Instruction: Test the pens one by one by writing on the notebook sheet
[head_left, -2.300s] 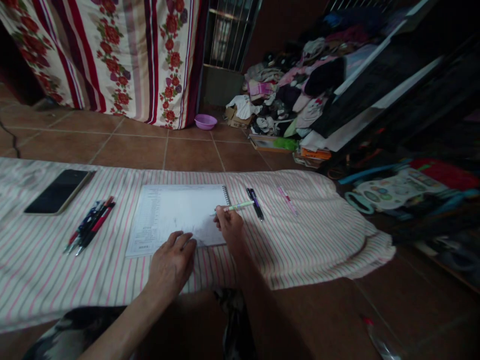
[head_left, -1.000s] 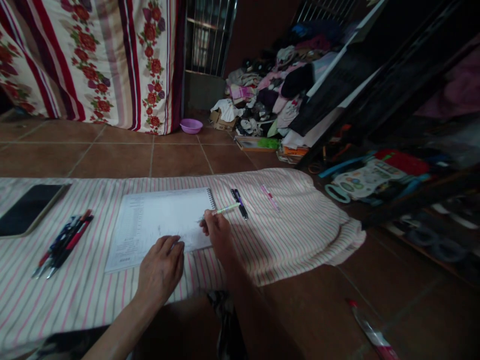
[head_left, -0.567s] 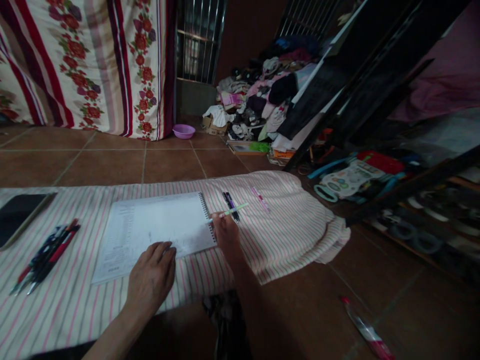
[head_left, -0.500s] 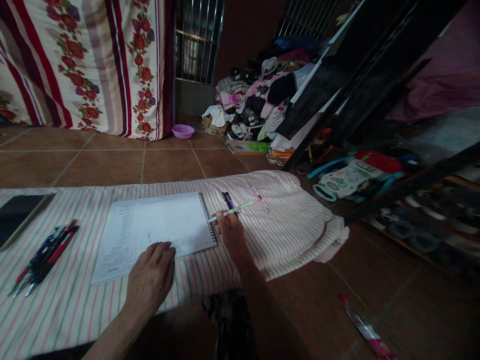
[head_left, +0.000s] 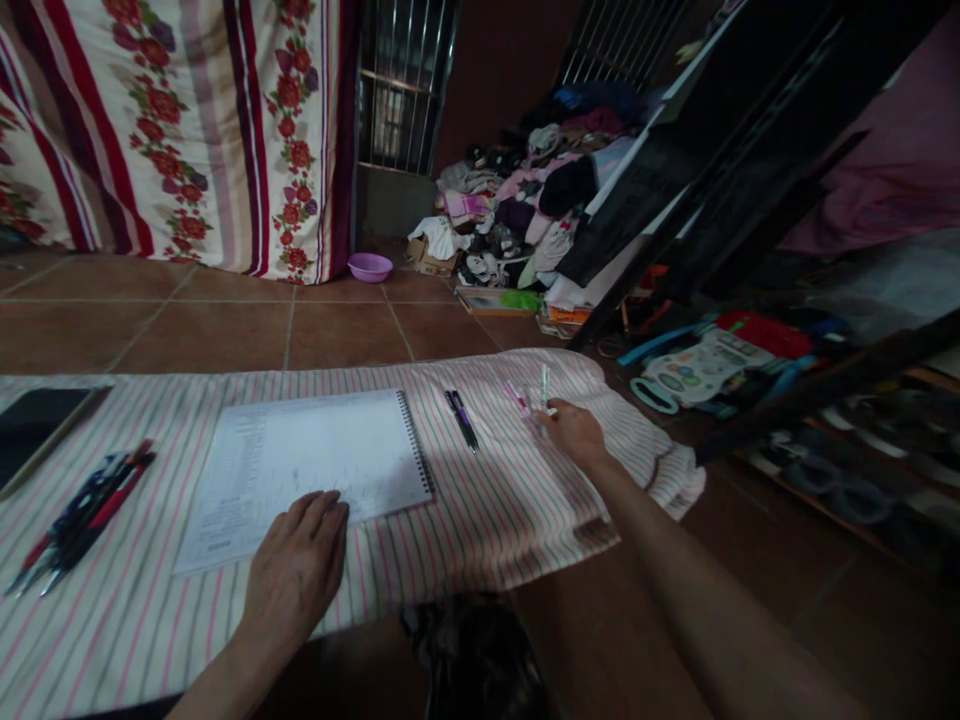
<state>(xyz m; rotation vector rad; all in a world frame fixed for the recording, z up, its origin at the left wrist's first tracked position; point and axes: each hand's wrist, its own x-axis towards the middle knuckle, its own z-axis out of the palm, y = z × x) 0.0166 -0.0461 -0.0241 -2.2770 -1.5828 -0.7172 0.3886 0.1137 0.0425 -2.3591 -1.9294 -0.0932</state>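
Note:
My left hand (head_left: 304,560) lies on the near edge of a spiral notebook (head_left: 337,440), palm down with its fingers resting on the page. The page has faint printed text on its left side and some marks near the bottom. Out to the right, my right hand (head_left: 574,430) pinches a pale green and white pen (head_left: 545,380), which points away from me. Just left of its fingertips a pink and white pen (head_left: 516,397) lies on the striped cloth. Two dark pens (head_left: 460,420), one partly purple, lie side by side between notebook and right hand.
A striped cloth (head_left: 390,550) covers the low table. Several pens (head_left: 90,515) lie bunched at left, near a dark tablet-like device (head_left: 37,430). Beyond are a purple basin (head_left: 370,267), heaped clothes (head_left: 540,190) and a colourful toy (head_left: 712,360) on the floor.
My right hand has moved right from the notebook's spiral edge to beside the pink pen, carrying the pale green pen. My left hand has stayed on the notebook.

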